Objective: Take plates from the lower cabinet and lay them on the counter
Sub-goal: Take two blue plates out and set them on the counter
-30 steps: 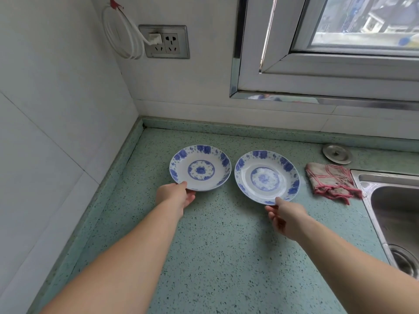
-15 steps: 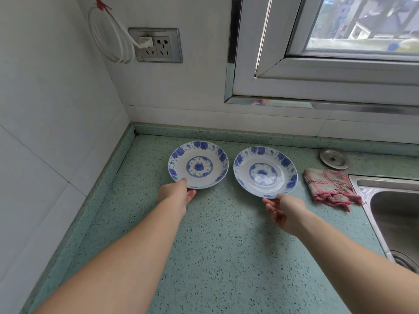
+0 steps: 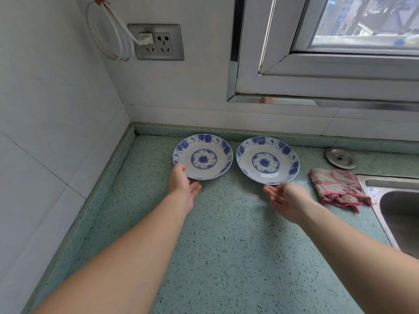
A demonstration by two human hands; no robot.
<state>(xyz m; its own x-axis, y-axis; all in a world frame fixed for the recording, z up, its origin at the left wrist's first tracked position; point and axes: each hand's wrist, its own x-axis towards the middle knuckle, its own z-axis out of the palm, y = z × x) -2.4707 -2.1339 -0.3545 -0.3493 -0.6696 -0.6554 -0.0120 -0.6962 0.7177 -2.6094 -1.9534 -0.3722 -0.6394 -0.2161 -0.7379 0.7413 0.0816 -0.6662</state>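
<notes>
Your left hand (image 3: 182,184) pinches the near rim of the left plate (image 3: 203,158), thumb on top and fingers tucked below. That grip looks meant to ease the plate flat onto the counter (image 3: 226,245) rather than drop it. Your right hand (image 3: 285,198) is spread and relaxed, palm turned inward, just beside the near rim of the right plate (image 3: 267,163). Whether a fingertip touches that rim I cannot tell. Both plates sit face up, side by side near the back of the counter, close together with a thin gap between them. I judge the right plate laid down and the left nearly so. They are set back near the wall, probably to leave the front of the counter open for more plates. The left plate has room before the side wall (image 3: 56,132), and the right plate stands apart from the cloth (image 3: 337,189) and the sink (image 3: 399,211). The wide bare stretch in front of the plates is your clearest path for drawing both hands back. Mind the narrow gap between the rims if you nudge either plate sideways.
</notes>
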